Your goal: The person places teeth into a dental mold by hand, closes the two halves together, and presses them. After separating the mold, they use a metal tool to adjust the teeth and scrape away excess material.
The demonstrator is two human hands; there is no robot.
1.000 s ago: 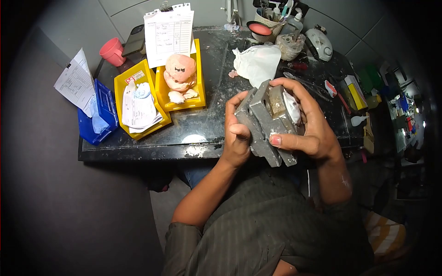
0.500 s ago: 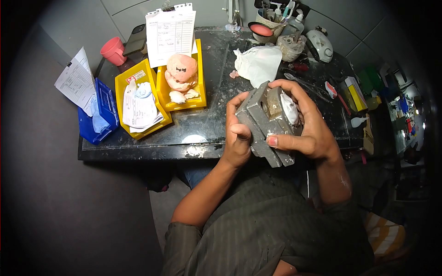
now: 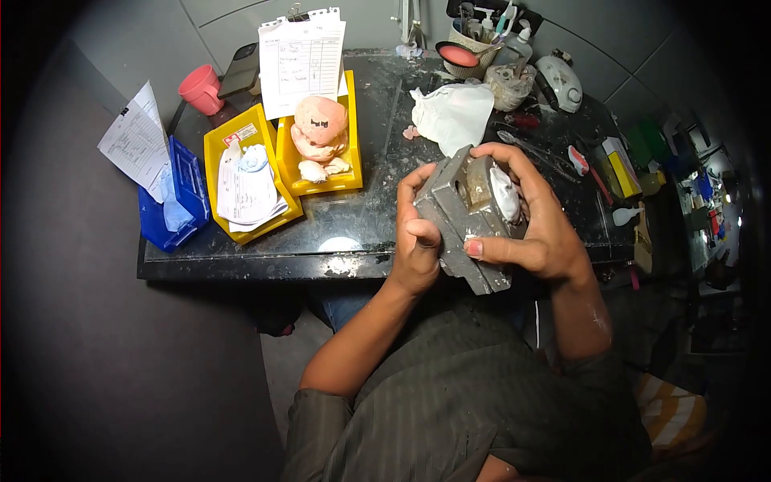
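A grey two-part metal block [image 3: 458,210] is held tilted between my two hands, above the table's front edge. My left hand [image 3: 418,245] is wrapped round its left side, with the thumb bent against it. On the right side, my right hand [image 3: 540,233] grips the block, thumb across the lower front and fingers round the far edge. White material [image 3: 504,194] shows in the block's opening beside my right palm. Just behind the block lies a white sheet [image 3: 454,112] on the table.
The black table [image 3: 377,229] bears a yellow bin with pink pieces [image 3: 321,120], a yellow bin with papers [image 3: 249,193], a blue bin [image 3: 189,185], a pink cup [image 3: 201,88], a tool holder [image 3: 474,40], a white device [image 3: 560,83] and scattered tools.
The two parts of the metal block look more closely aligned than before, with less offset along their top edges. The view has shifted slightly; both hands keep nearly the same grip.
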